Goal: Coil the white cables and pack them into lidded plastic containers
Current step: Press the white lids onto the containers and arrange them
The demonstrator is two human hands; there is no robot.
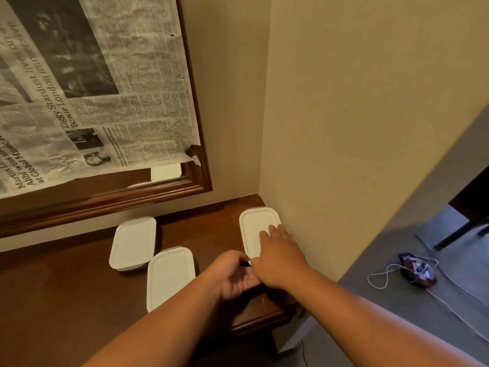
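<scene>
— What do you have?
— I see my right hand (277,256) flat on the lid of the corner container (255,223). My left hand (234,274) is curled at its near edge, grip hidden. A back container (133,242) and a front container (169,276) sit left.

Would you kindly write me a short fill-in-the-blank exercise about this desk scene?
1. The desk holds ___ white lidded containers.
2. The right hand lies flat on the ___ of the rightmost container.
3. The loose white cable lies on the carpeted ___.
4. The framed mirror is mostly covered with ___.
Missing words: three; lid; floor; newspaper.
</scene>
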